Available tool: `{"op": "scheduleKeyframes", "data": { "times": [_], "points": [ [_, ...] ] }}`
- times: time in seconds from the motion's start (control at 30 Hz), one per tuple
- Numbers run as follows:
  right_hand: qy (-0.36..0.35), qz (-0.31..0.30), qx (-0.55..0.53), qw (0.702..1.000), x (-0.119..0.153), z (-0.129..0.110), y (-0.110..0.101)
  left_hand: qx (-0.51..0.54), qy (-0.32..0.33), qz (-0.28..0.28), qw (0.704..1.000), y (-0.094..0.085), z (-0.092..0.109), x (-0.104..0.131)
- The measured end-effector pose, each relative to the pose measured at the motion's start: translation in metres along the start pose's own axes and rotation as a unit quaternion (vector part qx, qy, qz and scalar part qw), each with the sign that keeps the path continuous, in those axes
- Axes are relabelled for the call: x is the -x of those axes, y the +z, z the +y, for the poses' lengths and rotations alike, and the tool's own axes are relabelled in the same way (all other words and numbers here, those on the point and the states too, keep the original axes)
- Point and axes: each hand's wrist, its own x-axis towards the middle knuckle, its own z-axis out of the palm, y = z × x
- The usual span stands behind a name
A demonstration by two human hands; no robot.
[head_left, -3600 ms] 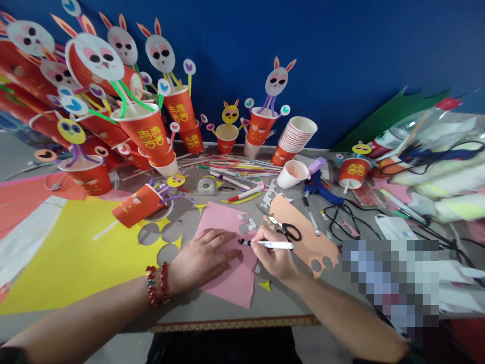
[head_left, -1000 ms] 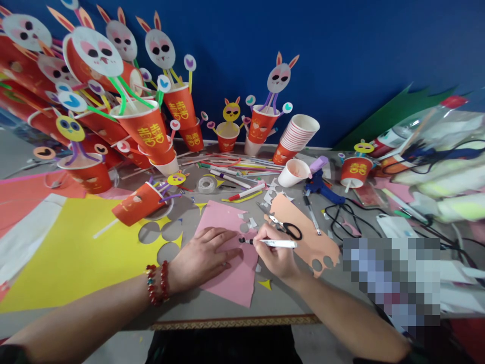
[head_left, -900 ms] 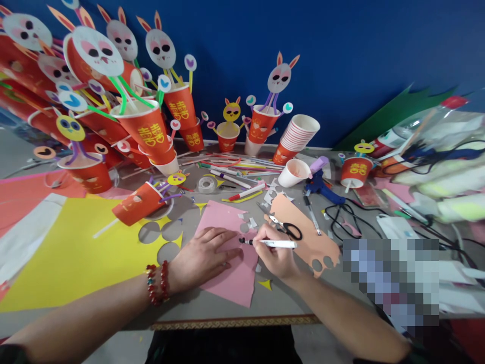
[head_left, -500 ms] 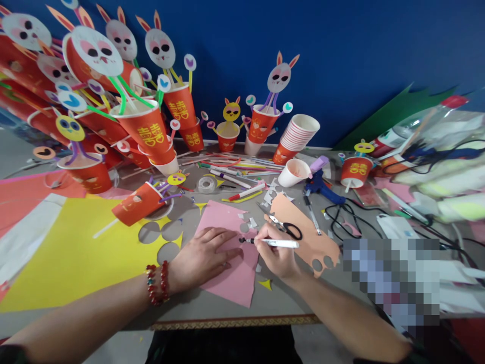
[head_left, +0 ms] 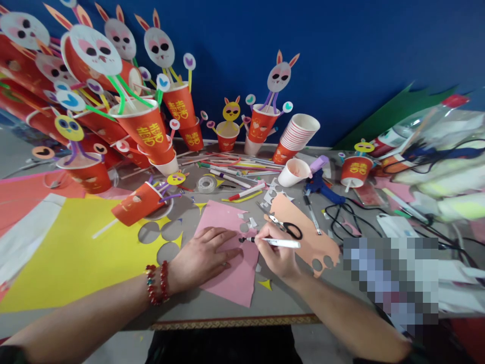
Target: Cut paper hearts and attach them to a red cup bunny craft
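My left hand (head_left: 206, 254) lies flat on a sheet of pink paper (head_left: 235, 285), fingers stretched toward the right. In my right hand (head_left: 276, 253) is a white marker (head_left: 283, 243) with a black tip end, held in a pinch. Its tip meets a small dark mark (head_left: 242, 240) near the sheet's right edge, just beyond my left fingertips. Scissors with black handles (head_left: 292, 230) rest on peach paper (head_left: 303, 222) beside my right hand. Small white and grey paper scraps (head_left: 253, 222) lie on the pink sheet above the marker.
Yellow paper (head_left: 83, 253) with round holes spreads at left, an orange cup toy (head_left: 137, 203) lying on it. Rabbit-faced cups (head_left: 146, 129) crowd the back left. Further items are a cup stack (head_left: 299, 131), a white cup (head_left: 293, 172), a tape roll (head_left: 206, 183) and a blue glue gun (head_left: 326, 188) with cables.
The rear end of the marker has shifted very slightly to the right. My left hand stays in place on the pink paper.
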Motion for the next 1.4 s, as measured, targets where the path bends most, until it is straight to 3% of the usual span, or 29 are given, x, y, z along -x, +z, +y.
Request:
{"op": "scheduleKeyframes", "data": {
  "times": [0.23,0.47,0.7,0.87,1.1,1.4],
  "points": [
    [0.004,0.004,-0.010,1.000,0.000,0.004,0.000,0.005,-0.002,-0.004,1.000,0.001,0.000,-0.001],
    [0.072,-0.032,-0.056,0.995,-0.002,0.003,-0.001,0.014,0.007,-0.001,1.000,0.001,-0.002,0.001],
    [0.112,-0.008,-0.082,0.990,-0.011,0.005,-0.008,0.010,0.001,0.004,1.000,0.002,-0.002,0.001],
    [0.096,-0.041,-0.082,0.991,-0.013,-0.001,-0.016,0.001,0.006,0.010,1.000,0.001,0.000,0.002],
    [0.069,0.031,-0.037,0.996,0.003,0.008,-0.009,0.007,0.004,0.013,1.000,0.000,0.001,0.002],
    [0.064,-0.013,-0.048,0.997,0.006,0.006,-0.002,0.002,-0.001,0.028,1.000,-0.003,0.001,0.004]
  ]
}}
